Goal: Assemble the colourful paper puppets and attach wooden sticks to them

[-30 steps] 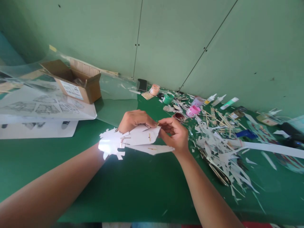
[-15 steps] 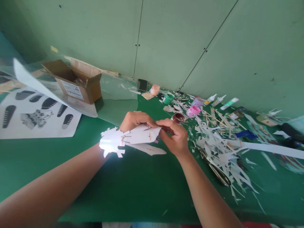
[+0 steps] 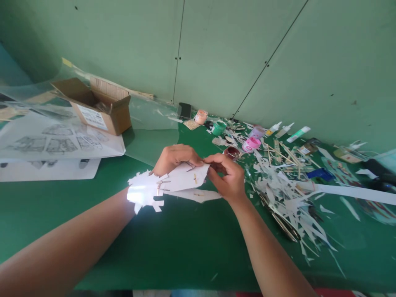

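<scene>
A white paper cutout (image 3: 182, 180) with jagged tabs at its left end and long pointed strips toward the right is held above the green table (image 3: 185, 247). Small thin brownish pieces lie across its strips. My left hand (image 3: 178, 159) curls over the upper edge of the cutout, its fingertips pinching near the right end. Facing it, my right hand (image 3: 228, 175) pinches the right tip between thumb and fingers. The fingertips of both hands nearly meet. The bright left end of the cutout covers part of my left wrist.
White paper scraps (image 3: 300, 206) pile up at the right beside wooden sticks (image 3: 289, 154). Behind my hands stand a pink paint jar (image 3: 251, 144), a green paint jar (image 3: 219, 128) and glue bottles (image 3: 284, 130). An open cardboard box (image 3: 108, 111) sits on printed sheets (image 3: 58, 142) at the left.
The raised printed sheet at the left has dropped flat over the lower sheet, showing its line drawings. My hands keep their pinch; the cutout's lower strip has shifted slightly right.
</scene>
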A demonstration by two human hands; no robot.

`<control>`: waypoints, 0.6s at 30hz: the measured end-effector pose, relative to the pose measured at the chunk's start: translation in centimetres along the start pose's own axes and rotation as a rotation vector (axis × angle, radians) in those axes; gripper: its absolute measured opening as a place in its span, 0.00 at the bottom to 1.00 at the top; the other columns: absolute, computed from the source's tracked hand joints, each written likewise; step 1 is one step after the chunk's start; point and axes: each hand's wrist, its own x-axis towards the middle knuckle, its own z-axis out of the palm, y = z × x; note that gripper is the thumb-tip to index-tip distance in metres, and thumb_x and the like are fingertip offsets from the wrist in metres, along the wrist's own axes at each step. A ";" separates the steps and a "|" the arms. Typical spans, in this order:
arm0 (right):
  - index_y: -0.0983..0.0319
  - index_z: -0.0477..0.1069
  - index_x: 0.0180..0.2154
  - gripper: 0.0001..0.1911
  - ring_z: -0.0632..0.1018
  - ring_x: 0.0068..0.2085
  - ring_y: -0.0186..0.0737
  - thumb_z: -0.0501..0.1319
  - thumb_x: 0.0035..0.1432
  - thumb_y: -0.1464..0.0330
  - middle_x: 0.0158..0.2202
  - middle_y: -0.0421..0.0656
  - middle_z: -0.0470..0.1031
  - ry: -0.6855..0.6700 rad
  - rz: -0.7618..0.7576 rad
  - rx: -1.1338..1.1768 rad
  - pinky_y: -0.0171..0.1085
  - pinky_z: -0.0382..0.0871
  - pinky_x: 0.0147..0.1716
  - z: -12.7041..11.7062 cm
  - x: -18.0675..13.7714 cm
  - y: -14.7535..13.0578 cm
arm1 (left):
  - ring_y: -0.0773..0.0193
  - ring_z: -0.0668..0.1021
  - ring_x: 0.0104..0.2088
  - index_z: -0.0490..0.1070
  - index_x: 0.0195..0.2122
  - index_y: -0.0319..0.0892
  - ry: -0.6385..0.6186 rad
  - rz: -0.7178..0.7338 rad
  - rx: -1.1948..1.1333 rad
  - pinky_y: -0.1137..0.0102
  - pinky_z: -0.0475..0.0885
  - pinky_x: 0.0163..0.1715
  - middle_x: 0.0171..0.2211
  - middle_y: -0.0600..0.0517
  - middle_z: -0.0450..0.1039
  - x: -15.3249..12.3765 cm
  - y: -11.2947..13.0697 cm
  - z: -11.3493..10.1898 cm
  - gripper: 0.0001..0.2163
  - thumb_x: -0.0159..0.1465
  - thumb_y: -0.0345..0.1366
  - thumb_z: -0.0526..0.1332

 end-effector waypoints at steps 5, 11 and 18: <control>0.58 0.74 0.38 0.05 0.75 0.28 0.32 0.60 0.61 0.67 0.32 0.39 0.76 -0.013 -0.014 -0.028 0.31 0.70 0.27 -0.1 0.2 -0.1 | 0.64 0.79 0.30 0.77 0.32 0.43 0.048 -0.013 -0.008 0.69 0.72 0.31 0.30 0.49 0.79 -0.3 0.0 0.2 0.07 0.58 0.41 0.67; 0.60 0.71 0.34 0.09 0.72 0.25 0.30 0.60 0.61 0.61 0.29 0.38 0.73 -0.063 0.169 0.028 0.31 0.66 0.24 0.1 0.5 -0.1 | 0.66 0.79 0.31 0.77 0.43 0.41 0.008 -0.346 0.013 0.74 0.71 0.29 0.32 0.50 0.79 -0.4 0.1 0.7 0.12 0.59 0.39 0.65; 0.61 0.75 0.32 0.14 0.75 0.30 0.37 0.58 0.61 0.58 0.28 0.42 0.76 -0.026 0.230 -0.073 0.33 0.67 0.29 0.4 0.8 0.6 | 0.61 0.78 0.32 0.76 0.29 0.40 0.092 -0.636 0.125 0.71 0.72 0.32 0.28 0.52 0.77 0.0 -0.2 1.6 0.10 0.55 0.43 0.66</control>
